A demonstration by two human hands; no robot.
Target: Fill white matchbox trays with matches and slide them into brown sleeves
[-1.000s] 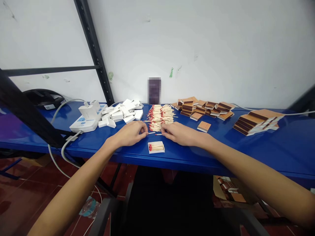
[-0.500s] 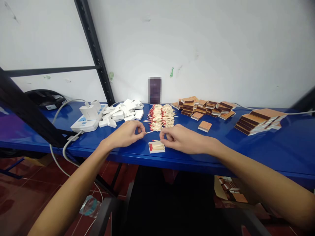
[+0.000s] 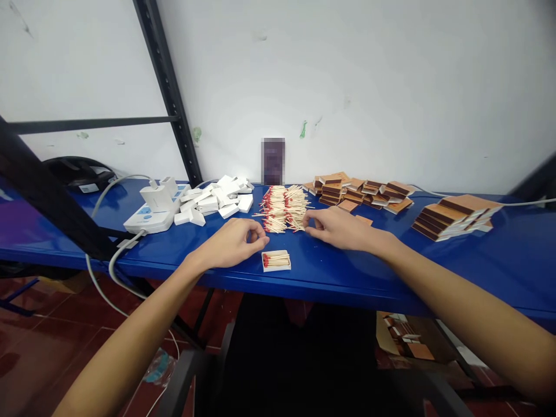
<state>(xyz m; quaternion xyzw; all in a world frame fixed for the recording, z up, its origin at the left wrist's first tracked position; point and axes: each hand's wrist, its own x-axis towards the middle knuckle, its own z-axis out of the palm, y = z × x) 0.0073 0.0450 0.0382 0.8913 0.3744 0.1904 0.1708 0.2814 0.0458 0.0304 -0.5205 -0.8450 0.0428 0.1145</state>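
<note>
A pile of red-tipped matches (image 3: 284, 207) lies on the blue table (image 3: 478, 260). In front of it sits a small white tray (image 3: 276, 260) part filled with matches. My left hand (image 3: 232, 243) rests just left of the tray, thumb and forefinger pinched together; what they hold is too small to make out. My right hand (image 3: 341, 227) reaches to the right edge of the match pile, fingers curled and touching the matches there. It partly covers a single brown sleeve (image 3: 364, 220).
White inner trays (image 3: 215, 201) are heaped at the back left beside a white power strip (image 3: 150, 211) with cables. Brown matchbox sleeves (image 3: 360, 191) are stacked at the back right, with another stack (image 3: 458, 213) further right. A black rack post (image 3: 167, 87) rises behind.
My right hand has left the tray and moved back and right to the edge of the match pile. My left hand has shifted slightly toward the tray.
</note>
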